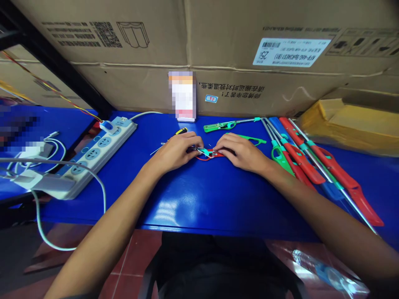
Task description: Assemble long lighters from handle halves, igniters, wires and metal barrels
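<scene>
An opened red long-neck lighter (204,157) lies between my hands on the blue table, its teal trigger and thin white wires exposed. My left hand (181,150) pinches its left end; the fingers cover part of it. From the other side, the closed fingers of my right hand (238,151) grip the lighter's right part. Behind my left hand shows a yellow and black screwdriver handle (181,131). Past my right hand lie a green lighter with an open body (218,126) and a bare green shell (254,139).
Several red, green and blue lighters (301,160) lie in a bundle at the right. A power strip (99,145) with plugs and cables occupies the left. A phone (183,97) leans on a large cardboard box (140,87). A yellow-taped carton (352,124) stands far right.
</scene>
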`<state>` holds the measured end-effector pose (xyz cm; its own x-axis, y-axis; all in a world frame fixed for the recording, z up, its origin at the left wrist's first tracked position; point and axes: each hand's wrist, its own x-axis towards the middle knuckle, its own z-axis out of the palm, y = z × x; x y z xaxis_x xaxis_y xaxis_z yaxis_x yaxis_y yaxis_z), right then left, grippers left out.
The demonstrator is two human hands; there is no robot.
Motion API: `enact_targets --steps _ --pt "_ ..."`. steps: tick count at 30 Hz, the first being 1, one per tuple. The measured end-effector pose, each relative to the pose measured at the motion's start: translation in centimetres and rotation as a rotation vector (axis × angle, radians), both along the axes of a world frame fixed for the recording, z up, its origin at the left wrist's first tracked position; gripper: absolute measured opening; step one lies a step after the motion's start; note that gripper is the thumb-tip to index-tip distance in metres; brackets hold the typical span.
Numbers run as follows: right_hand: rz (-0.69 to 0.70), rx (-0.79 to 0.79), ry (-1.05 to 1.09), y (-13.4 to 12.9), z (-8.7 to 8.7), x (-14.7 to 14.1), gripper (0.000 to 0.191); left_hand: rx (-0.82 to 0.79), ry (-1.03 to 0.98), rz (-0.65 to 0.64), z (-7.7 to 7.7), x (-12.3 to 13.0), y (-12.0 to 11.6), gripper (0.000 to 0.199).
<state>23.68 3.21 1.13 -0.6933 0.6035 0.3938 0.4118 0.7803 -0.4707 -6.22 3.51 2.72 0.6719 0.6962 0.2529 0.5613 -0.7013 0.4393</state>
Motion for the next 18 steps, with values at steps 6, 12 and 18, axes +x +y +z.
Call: enact_targets --steps 6,12,18 --pt "-0.018 0.007 -0.022 -0.3 0.1 -0.1 0.021 0.011 0.048 -0.017 0.3 -0.2 -0.1 0.017" --pt "-0.046 0.094 0.003 -0.9 -0.1 -0.6 0.021 0.026 0.096 -0.014 1.0 -0.1 -0.5 0.022" --pt "-0.078 -0.044 0.133 -0.7 -0.9 -1.0 0.028 -0.010 0.054 -0.005 0.3 0.1 -0.2 0.015"
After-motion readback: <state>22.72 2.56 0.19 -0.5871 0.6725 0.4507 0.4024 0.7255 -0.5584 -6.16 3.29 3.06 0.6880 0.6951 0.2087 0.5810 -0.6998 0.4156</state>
